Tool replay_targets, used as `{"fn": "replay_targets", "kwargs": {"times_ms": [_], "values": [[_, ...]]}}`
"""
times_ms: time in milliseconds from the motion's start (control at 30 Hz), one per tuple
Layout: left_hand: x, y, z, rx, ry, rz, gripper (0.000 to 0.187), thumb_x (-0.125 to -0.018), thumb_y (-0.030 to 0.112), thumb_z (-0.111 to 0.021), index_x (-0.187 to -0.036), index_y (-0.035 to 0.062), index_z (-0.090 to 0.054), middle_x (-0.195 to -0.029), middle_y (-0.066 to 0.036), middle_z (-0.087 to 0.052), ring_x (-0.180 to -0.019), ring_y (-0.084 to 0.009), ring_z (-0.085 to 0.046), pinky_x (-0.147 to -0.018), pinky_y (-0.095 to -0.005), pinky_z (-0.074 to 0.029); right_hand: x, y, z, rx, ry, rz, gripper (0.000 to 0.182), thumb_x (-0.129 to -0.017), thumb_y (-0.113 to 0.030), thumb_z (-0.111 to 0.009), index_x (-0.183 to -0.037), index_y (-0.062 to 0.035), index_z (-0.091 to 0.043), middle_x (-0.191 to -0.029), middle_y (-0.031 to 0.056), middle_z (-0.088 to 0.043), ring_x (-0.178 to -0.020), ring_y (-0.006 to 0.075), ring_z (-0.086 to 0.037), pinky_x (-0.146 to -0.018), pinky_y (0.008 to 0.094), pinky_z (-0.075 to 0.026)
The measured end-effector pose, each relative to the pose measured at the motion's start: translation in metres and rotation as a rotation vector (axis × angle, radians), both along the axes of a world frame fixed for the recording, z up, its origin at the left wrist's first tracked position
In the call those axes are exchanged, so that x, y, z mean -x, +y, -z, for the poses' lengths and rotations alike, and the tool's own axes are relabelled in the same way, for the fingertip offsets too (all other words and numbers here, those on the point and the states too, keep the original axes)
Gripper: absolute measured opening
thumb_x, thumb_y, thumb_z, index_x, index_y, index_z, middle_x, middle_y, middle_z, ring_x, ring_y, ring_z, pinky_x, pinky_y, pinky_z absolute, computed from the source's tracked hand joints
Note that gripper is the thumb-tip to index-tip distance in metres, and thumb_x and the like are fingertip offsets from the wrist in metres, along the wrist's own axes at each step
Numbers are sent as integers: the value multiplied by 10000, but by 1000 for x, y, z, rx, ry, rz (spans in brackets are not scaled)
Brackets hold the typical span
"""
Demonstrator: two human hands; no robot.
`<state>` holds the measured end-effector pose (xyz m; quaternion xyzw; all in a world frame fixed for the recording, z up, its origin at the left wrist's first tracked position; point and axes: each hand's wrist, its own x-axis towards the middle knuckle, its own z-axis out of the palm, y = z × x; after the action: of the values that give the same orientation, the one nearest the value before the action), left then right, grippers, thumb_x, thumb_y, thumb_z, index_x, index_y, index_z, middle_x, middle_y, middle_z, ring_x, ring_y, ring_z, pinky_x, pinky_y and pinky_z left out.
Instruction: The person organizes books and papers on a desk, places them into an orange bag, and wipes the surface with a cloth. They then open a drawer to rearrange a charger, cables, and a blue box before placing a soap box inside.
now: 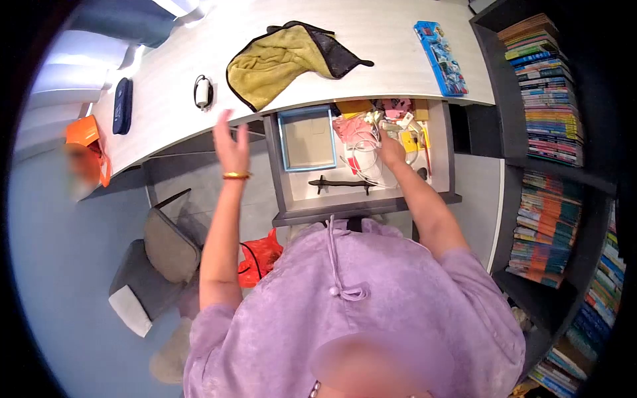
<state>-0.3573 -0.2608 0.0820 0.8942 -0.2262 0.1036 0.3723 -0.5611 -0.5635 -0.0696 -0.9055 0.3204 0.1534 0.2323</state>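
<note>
My left hand (231,147) hangs in the air in front of the desk edge, left of the open drawer (292,215), with its fingers apart and nothing in it. Inside the drawer's right part, my right hand (391,147) has its fingers closed around a looped white cable (361,174). Around it lie a pink cloth-like item (353,129), a yellow item (410,141) and other small things, partly hidden by the hand. A blue-rimmed box (308,139) fills the drawer's left side. Nearer the front lies a thin black bar-shaped object (342,183).
On the white desk (398,60) lie a yellow-and-grey towel (279,66), a blue patterned case (441,60), a small white device (202,91) and a dark blue case (122,106). Bookshelves (511,162) stand at right. A grey chair (156,265) and red bag (262,255) are at lower left.
</note>
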Motion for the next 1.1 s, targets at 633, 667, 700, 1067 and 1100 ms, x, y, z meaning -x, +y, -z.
{"fn": "replay_targets", "kwargs": {"times_ms": [633, 667, 700, 1067, 1100], "values": [[119, -118, -9, 163, 973, 730, 319, -818, 129, -595, -1125, 65, -538, -1142, -81, -505, -892, -145, -549, -781, -256, -455, 73, -24, -191, -1615, -842, 714, 154, -898, -158, -449, -1004, -48, -464, -600, 4, -377, -509, 82, -359, -426, 204, -307], [121, -121, -9, 196, 1018, 738, 355, -817, 140, -601, -1154, 66, -518, -1160, -76, -498, -897, -145, -548, -789, -259, -455, 72, -22, -192, -1617, -849, 711, 154, -898, -158, -449, -1004, -48, -464, -600, 4, -377, -509, 82, -359, -426, 204, -307], [122, -123, -7, 212, 1005, 767, 402, -817, 161, -608, -1189, 69, -487, -1151, -56, -517, -900, -138, -548, -790, -261, -453, 72, -19, -194, -1667, -859, 684, 155, -900, -162, -445, -1005, -49, -462, -600, 2, -374, -510, 84, -363, -427, 203, -307], [93, -101, -50, -29, 976, 689, 244, -879, 234, -509, -880, 16, -618, -708, -9, -598, -492, -55, -516, -455, -193, -420, 75, -34, -205, -1253, -644, 569, 364, -869, -147, -498, -1204, -20, -431, -729, 83, -568, -543, 90, -518, -466, 207, -416], [90, -97, -54, 13, 985, 651, 245, -882, 236, -509, -854, 15, -613, -679, 4, -580, -489, -47, -511, -450, -183, -410, 72, -35, -207, -1313, -734, 644, 354, -869, -133, -491, -1198, -15, -432, -753, 83, -569, -569, 92, -524, -475, 204, -417]]}}
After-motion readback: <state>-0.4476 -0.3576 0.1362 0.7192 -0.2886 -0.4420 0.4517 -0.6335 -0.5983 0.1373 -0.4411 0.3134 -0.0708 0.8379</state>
